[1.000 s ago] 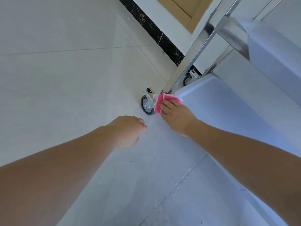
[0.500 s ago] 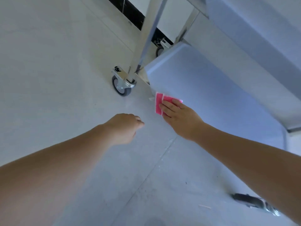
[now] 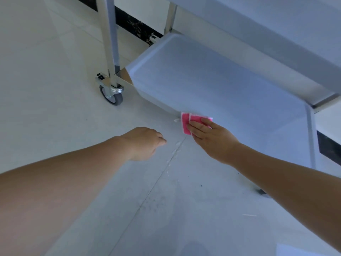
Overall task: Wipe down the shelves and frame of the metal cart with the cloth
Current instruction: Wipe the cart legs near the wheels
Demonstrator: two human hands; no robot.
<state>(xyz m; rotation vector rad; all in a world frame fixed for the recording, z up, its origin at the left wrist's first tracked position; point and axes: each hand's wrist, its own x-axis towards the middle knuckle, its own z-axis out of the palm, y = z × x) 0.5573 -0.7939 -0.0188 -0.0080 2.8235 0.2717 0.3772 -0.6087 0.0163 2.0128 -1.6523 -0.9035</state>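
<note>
The metal cart fills the upper right. Its bottom shelf [image 3: 212, 80] is a pale tray close to the floor, with a higher shelf [image 3: 276, 34] above it. A shiny upright post [image 3: 109, 34] stands at the cart's near left corner over a grey caster wheel [image 3: 111, 95]. My right hand [image 3: 212, 137] presses a folded pink cloth [image 3: 190, 121] with straight fingers against the front edge of the bottom shelf, about midway along it. My left hand [image 3: 145, 142] hovers over the floor to the left of the cloth, fingers loosely curled and holding nothing.
Pale floor tiles [image 3: 55, 89] spread to the left and in front of the cart, with a grout line running under my hands. A black skirting strip [image 3: 136, 24] runs along the wall behind the cart. Another caster [image 3: 263, 193] peeks out behind my right forearm.
My right hand has slid the pink cloth along the bottom shelf's front edge, from the corner by the caster rightward toward its middle. My left hand stayed hovering beside it.
</note>
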